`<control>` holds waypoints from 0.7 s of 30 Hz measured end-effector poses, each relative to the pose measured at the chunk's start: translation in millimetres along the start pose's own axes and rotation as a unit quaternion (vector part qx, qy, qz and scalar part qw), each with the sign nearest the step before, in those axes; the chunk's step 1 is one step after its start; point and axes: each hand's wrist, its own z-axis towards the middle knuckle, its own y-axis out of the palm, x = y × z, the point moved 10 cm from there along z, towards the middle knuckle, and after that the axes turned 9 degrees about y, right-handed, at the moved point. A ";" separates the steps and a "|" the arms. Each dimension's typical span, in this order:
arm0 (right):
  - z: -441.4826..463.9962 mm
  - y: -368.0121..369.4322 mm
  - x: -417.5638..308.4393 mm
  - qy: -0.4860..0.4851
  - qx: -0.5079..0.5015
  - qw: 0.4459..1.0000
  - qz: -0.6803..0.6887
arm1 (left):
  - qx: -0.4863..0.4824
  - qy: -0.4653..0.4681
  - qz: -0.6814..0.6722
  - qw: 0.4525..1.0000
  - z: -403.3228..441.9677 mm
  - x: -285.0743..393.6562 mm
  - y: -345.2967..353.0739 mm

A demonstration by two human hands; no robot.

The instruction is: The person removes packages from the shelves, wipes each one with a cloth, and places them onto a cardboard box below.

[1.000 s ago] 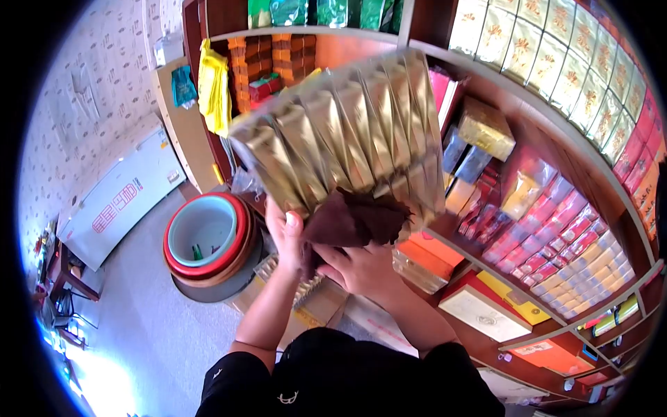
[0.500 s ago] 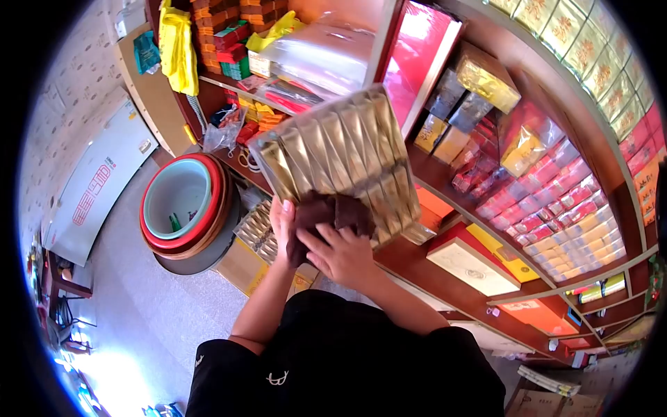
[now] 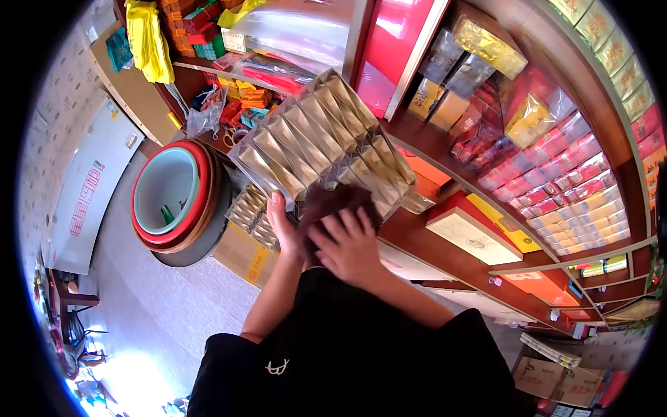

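A large flat pack of gold foil packets under clear plastic is tilted up in front of my body. My left hand grips its near left edge, thumb upright along the side, the other fingers hidden. A dark brown cloth, slightly blurred, lies against the pack's near end. My right hand is over this cloth, fingers spread and pressing it to the pack. Behind my left hand, a second pack of gold packets rests on a cardboard box.
Nested red and pale green basins stand at the left on the grey floor. Beyond them is a white chest freezer. Wooden shelving with red and gold packages runs along the right. Scissors lie on a low shelf.
The pack has turned and tips more away from me. My right hand and the cloth have shifted slightly on its near end, fingers now more spread. The whole view has swung a little.
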 end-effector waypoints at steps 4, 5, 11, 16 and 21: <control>44.4 -30.8 26.5 0.082 0.090 0.991 -0.051 | -0.091 0.132 0.040 0.986 -13.2 23.3 36.9; 61.2 -49.5 41.5 0.108 0.127 0.983 -0.081 | -0.116 0.147 0.044 0.981 -20.9 33.3 48.1; 100.4 -91.7 143.1 0.231 0.201 0.943 0.130 | -0.120 0.181 0.060 0.974 -21.1 53.5 37.7; 48.9 -38.1 177.9 0.223 0.007 0.951 0.214 | -0.056 0.147 -0.043 0.987 1.9 79.4 30.3; 37.0 -61.2 134.1 0.212 0.100 0.971 -0.039 | -0.014 0.142 -0.042 0.989 4.7 69.0 37.3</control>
